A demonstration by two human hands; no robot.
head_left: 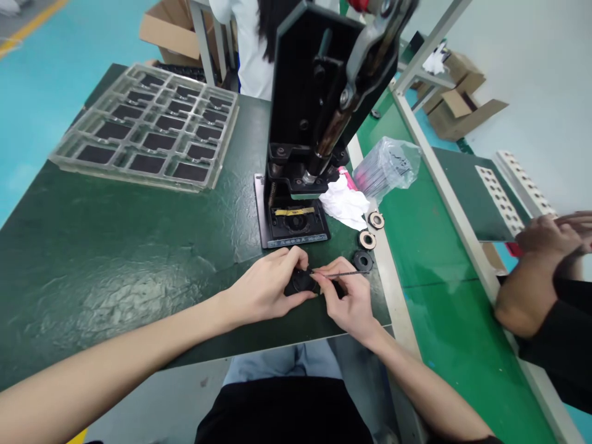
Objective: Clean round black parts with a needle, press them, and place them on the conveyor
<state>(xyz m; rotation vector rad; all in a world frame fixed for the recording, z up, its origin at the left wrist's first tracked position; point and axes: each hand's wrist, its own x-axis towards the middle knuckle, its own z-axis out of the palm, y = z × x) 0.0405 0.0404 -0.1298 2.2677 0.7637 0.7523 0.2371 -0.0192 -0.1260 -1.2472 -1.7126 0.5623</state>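
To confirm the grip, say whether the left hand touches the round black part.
Touching: the head view shows the left hand pinching the round black part between its fingers.

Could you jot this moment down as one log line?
left hand: on black part | right hand: pinching thin strip | press: behind

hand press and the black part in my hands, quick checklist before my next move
1. Left hand holding the round black part: ok.
2. Right hand pinching the thin dark strip: ok.
3. Strip end correctly placed on the part: cannot tell, fingers and dark-on-dark hide it.
4. Both hands out from under the press head: ok, they are in front of the press base.
5. White cloth well away from the press: not ok, it lies bunched right beside it.
6. Yellow strip on the base firmly fixed: cannot tell.
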